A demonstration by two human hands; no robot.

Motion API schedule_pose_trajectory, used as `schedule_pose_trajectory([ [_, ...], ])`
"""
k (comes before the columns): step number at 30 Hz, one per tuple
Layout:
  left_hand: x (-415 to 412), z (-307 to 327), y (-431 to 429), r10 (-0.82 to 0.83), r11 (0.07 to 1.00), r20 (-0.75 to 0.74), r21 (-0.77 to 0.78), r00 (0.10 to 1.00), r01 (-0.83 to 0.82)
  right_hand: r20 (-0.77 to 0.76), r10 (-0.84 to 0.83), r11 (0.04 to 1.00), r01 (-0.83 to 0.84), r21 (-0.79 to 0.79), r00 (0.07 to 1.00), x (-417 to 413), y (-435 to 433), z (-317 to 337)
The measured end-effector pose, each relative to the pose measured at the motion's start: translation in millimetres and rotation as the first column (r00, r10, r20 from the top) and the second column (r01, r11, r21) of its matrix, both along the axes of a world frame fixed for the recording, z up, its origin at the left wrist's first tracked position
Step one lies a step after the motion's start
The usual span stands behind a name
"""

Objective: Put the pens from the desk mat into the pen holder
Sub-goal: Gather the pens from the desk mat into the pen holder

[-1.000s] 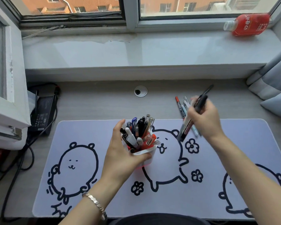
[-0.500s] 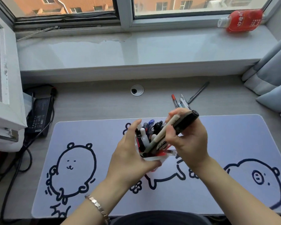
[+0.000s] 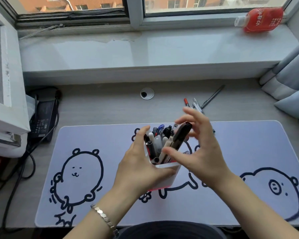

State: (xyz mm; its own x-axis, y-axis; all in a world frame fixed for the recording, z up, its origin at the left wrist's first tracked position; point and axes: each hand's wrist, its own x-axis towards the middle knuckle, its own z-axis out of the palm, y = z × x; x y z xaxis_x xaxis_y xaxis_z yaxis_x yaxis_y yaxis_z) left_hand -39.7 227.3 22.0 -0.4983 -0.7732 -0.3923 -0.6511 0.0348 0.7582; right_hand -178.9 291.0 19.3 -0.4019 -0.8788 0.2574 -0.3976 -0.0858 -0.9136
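A white pen holder point(image 3: 167, 173), packed with several pens, stands tilted on the pale desk mat point(image 3: 248, 152) with cartoon animals. My left hand point(image 3: 138, 166) wraps around the holder's left side. A thick black marker point(image 3: 180, 135) and a beige pen lean inside the holder at its right. My right hand point(image 3: 200, 149) hovers just right of the holder, fingers spread and blurred, holding nothing. A few loose pens point(image 3: 195, 105) lie behind my right hand at the mat's far edge, partly hidden by it. One dark pen point(image 3: 212, 96) lies on the bare desk further back.
A red bottle point(image 3: 261, 18) lies on the window sill at the far right. A black power adapter point(image 3: 43, 118) with cables sits at the left beside a white window frame. A cable hole point(image 3: 147, 93) is in the desk. Grey curtain folds point(image 3: 290, 80) hang at the right.
My right hand carried the black marker and beige pen from the far right into the holder, then let go and opened. My left hand has kept hold of the holder.
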Motion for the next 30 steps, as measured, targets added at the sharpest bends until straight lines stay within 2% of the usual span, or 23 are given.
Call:
schedule_pose_trajectory([
  [2, -1.5, -0.4, -0.2, -0.021, 1.0, 0.018, -0.017, 1.0, 0.021, -0.113, -0.026, 0.998, 0.02, -0.057, 0.993, -2.8, -4.2, 4.8],
  [5, -1.4, -1.4, 0.3, -0.018, 0.999, 0.014, -0.029, 1.0, 0.019, -0.334, 0.01, 1.0, -0.002, 0.024, 0.943, -3.8, -10.1, 2.6],
  [9, 1.3, -4.0, -7.1, 0.069, 0.998, -0.024, 0.0, 0.997, -0.069, -0.246, 0.186, 0.981, -0.165, 0.105, 0.951, 14.9, 1.6, -12.7],
  [11, 0.4, -3.3, -9.7, 0.042, 0.999, -0.021, -0.018, 0.999, -0.042, -0.406, 0.231, 0.97, -0.178, 0.165, 0.884, 25.4, 9.8, -20.1],
  [13, -0.7, -1.8, -9.2, 0.006, 0.999, -0.01, -0.047, 1.0, -0.007, -0.601, 0.211, 0.972, -0.098, 0.215, 0.771, 25.6, 8.7, -23.4],
  [15, -1.8, -2.3, -7.9, 0.003, 0.998, -0.013, -0.061, 1.0, -0.004, -0.677, 0.169, 0.971, -0.005, 0.237, 0.716, 19.7, -0.2, -20.6],
  [18, -4.2, -6.3, -9.8, 0.032, 0.998, -0.019, -0.053, 0.999, -0.033, -0.63, 0.204, 0.962, -0.033, 0.272, 0.75, 18.6, -5.4, -20.3],
  [19, -5.2, -8.4, -11.3, 0.044, 0.998, -0.021, -0.039, 0.999, -0.045, -0.551, 0.239, 0.956, -0.095, 0.276, 0.799, 19.2, -4.3, -19.7],
  [21, -6.7, -12.0, -14.5, 0.074, 0.997, -0.034, -0.008, 0.997, -0.075, -0.268, 0.285, 0.945, -0.222, 0.241, 0.92, 11.4, -2.8, -14.5],
  [22, -7.0, -13.6, -16.0, 0.083, 0.997, -0.043, 0.001, 0.996, -0.083, -0.182, 0.213, 0.968, -0.182, 0.17, 0.96, 2.4, -4.9, -12.3],
  [24, -7.3, -16.7, -18.1, 0.085, 0.996, -0.048, -0.001, 0.995, -0.085, -0.182, -0.09, 0.992, 0.105, 0.074, 0.979, -27.2, -19.0, -18.5],
  [25, -7.5, -18.2, -18.6, 0.08, 0.997, -0.048, -0.008, 0.996, -0.08, -0.214, -0.224, 0.958, 0.256, 0.133, 0.951, -45.8, -28.8, -25.8],
  [26, -7.7, -19.2, -18.9, 0.073, 0.997, -0.046, -0.018, 0.996, -0.074, -0.268, -0.267, 0.896, 0.34, 0.284, 0.926, -63.7, -38.4, -34.2],
  [28, -7.6, -20.8, -19.4, 0.066, 0.997, -0.049, -0.036, 0.997, -0.068, -0.375, -0.166, 0.663, 0.385, 0.642, 0.912, -90.8, -53.4, -58.5],
  [29, -7.3, -21.1, -19.6, 0.066, 0.997, -0.053, -0.04, 0.996, -0.068, -0.419, -0.081, 0.541, 0.394, 0.743, 0.904, -97.3, -57.1, -69.9],
  [30, -6.8, -20.5, -19.7, 0.069, 0.997, -0.059, -0.042, 0.996, -0.072, -0.457, -0.006, 0.458, 0.409, 0.789, 0.889, -99.6, -59.3, -79.6],
])
